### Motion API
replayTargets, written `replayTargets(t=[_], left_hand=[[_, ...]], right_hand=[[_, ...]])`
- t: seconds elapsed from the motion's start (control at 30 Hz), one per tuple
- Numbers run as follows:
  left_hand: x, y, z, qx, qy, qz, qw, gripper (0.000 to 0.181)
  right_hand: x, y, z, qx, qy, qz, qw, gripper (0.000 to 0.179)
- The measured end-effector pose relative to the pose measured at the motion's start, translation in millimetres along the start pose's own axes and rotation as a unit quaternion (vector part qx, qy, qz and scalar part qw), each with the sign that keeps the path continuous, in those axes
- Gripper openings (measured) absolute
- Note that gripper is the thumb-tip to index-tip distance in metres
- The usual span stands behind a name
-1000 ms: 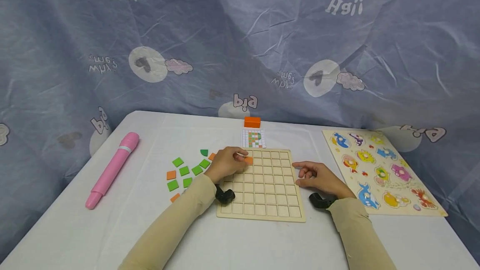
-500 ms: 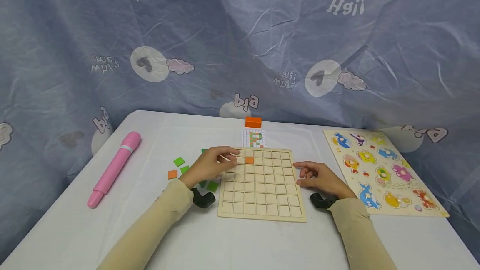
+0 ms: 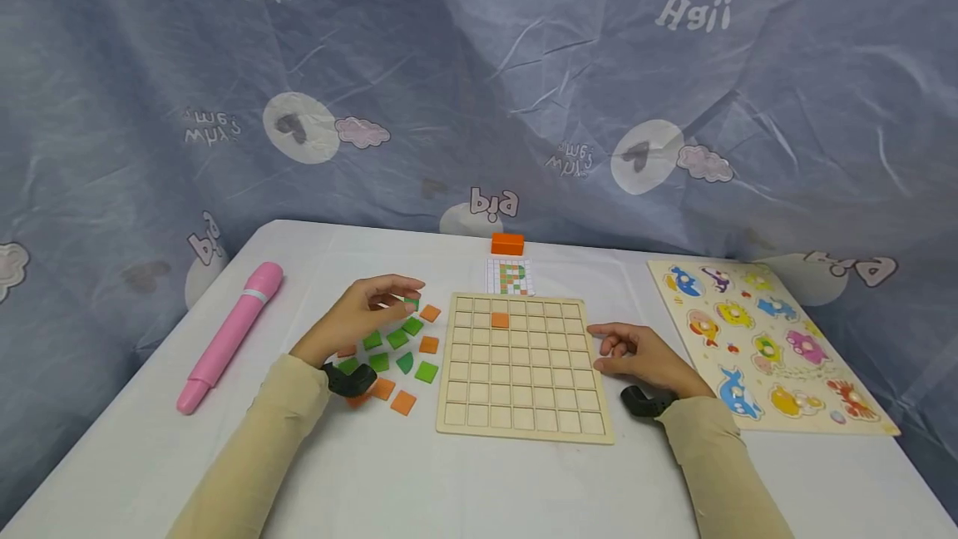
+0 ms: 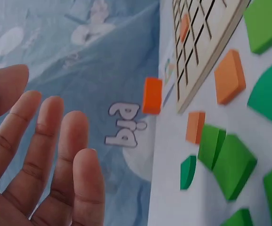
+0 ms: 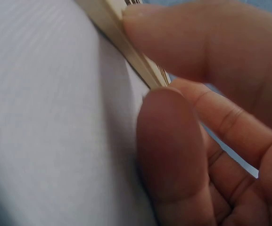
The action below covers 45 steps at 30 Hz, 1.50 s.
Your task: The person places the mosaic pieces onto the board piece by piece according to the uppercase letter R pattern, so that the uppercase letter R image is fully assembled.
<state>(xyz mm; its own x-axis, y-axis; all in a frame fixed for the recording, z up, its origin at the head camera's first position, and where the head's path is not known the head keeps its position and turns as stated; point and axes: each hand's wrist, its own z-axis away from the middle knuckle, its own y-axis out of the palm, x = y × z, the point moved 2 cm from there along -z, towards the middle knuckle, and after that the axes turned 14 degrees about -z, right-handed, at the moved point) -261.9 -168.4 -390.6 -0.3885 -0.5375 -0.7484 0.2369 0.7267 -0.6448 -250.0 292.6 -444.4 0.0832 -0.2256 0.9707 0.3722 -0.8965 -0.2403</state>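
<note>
My left hand [image 3: 358, 316] hovers over the loose tiles left of the board, its fingers spread and nothing between them in the left wrist view. Beneath it lie several green square tiles [image 3: 397, 339], orange square tiles [image 3: 403, 403] and a dark green curved piece [image 3: 405, 363]. The wooden grid board [image 3: 512, 396] lies flat in the middle, one orange tile [image 3: 500, 320] in a cell near its far side. At the board's right edge rests my right hand [image 3: 644, 356]; its index finger and thumb touch the rim [image 5: 135, 56], the other fingers loosely bent.
Behind the board lie a pattern card [image 3: 511, 278] and an orange block [image 3: 507, 244]. A pink stick-shaped object [image 3: 230, 338] is at the left. On the right is a wooden animal puzzle [image 3: 771, 348]. A printed curtain [image 3: 449, 90] hangs behind the table.
My left hand has let go of the orange tile, which now lies in a board cell, and has moved left over the loose tiles. My right hand stays at the board's edge.
</note>
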Motion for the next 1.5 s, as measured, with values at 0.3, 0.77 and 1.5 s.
replayTargets(t=[0.3,0.77,1.5], left_hand=[[27.5,-24.4,5.8,-0.045,-0.044,0.007,0.998,0.042],[66.1,-31.6,13.7,-0.053,-0.114,0.009,0.992,0.046],[80.8,-29.7,17.8,-0.001,-0.211,-0.098,0.9727,0.05]], right_hand=[[-0.1,-1.4,0.7,-0.001,0.004,-0.002,1.0,0.058],[2.0,1.0,2.1,0.003,-0.004,-0.019,0.9998,0.057],[4.2,1.6,1.2,0.003,-0.005,-0.013,0.9999,0.057]])
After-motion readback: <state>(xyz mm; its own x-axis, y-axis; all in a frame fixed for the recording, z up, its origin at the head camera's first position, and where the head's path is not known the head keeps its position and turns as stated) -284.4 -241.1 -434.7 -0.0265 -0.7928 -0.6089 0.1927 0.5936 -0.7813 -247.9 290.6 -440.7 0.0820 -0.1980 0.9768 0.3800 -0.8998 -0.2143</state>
